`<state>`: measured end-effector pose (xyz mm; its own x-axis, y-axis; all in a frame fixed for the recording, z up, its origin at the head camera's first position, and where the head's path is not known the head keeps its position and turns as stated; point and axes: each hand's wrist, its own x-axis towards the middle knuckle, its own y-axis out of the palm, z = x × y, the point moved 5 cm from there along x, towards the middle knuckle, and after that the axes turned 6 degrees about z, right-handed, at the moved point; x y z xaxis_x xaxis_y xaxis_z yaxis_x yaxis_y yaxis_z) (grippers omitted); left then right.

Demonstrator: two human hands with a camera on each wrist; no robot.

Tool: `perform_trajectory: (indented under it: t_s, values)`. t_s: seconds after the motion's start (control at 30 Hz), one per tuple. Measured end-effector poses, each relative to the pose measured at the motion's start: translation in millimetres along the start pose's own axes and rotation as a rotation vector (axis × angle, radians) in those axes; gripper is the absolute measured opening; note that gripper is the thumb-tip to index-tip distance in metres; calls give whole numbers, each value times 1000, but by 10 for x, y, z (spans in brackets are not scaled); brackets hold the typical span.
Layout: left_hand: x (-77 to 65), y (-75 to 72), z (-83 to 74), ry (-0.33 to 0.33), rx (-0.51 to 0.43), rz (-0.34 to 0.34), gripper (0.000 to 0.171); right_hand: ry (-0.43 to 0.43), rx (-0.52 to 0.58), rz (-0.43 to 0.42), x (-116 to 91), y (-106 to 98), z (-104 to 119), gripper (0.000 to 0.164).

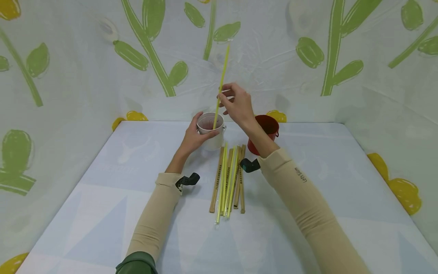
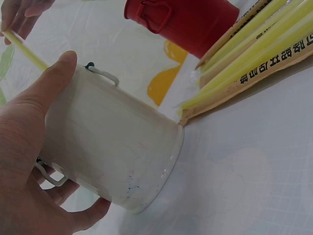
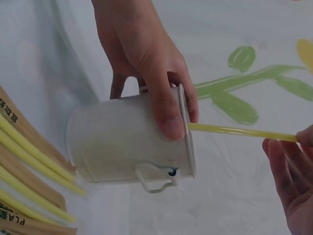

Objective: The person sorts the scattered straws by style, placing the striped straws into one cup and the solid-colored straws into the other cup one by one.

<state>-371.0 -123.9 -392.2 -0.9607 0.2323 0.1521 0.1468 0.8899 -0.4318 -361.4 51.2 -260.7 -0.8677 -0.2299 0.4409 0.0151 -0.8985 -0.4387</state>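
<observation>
Nearest are the person's two tan sleeves, the left sleeve (image 1: 150, 217) with a green band (image 1: 137, 263) round it and the right sleeve (image 1: 311, 205) with dark lettering. At each sleeve's end sits a small black device: the left device (image 1: 190, 179) and the right device (image 1: 249, 165). Below them spreads a pale table (image 1: 92, 198) with faint blue triangles.

In the middle of the table lies a loose bundle pointing away from the person, made up of brown paper-wrapped sticks (image 1: 216, 182) with dark print and bright yellow straws (image 2: 254, 68) among them. Past the bundle's far end, on the right, a red bucket (image 2: 186, 22) stands upright, partly behind the right forearm.

To its left, just beyond the bundle, is a white bucket (image 2: 112, 132), upright, with small loop handles (image 2: 103, 74) on its sides. The left hand (image 1: 194, 140) grips it from the left, thumb at the rim on the near side and fingers around the far side.

Above the white bucket, the right hand (image 1: 237, 103) pinches a single yellow straw (image 1: 224, 68) between thumb and fingers. That straw leans slightly right, its lower end within the bucket's mouth; whether it touches bottom, I cannot tell.

Farthest is a whitish backdrop (image 1: 267, 57) printed with green stems and leaves.
</observation>
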Motion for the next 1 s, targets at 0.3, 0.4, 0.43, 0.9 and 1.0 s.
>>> perform_trajectory:
  t_s: [0.3,0.4,0.43,0.9,1.0]
  values:
    - [12,1,-12,-8,-5,6,100,0,46,22,-52,157,-100,26]
    - [10,1,-1,-23,3,2,100,4,35,38,-70,217,-129,27]
    - [9,2,3,-25,4,1,101,5,26,41,-73,234,-141,27]
    - [-10,5,11,23,-9,8,100,-1,-176,105,-135,436,-259,26]
    - [-11,4,5,32,-9,9,101,11,-211,119,-144,468,-279,26]
